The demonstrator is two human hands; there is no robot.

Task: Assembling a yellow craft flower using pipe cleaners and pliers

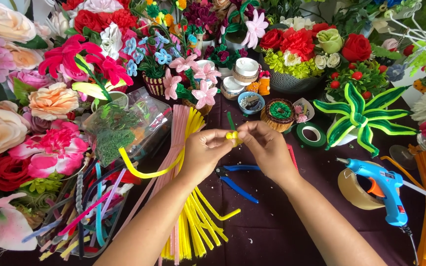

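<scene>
Two hands are closed on one fuzzy yellow pipe cleaner: coiled end pinched between left hand and right hand, tail trailing leftward.

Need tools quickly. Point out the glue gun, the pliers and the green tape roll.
glue gun point(383, 187): head view, on its blue body.
pliers point(237, 188): head view, on a blue handle.
green tape roll point(311, 134): head view, on its rim.

Dark maroon tablecloth (crowded on every side), evenly lit.

Bare cloth near; flowers, glue gun flank
</scene>
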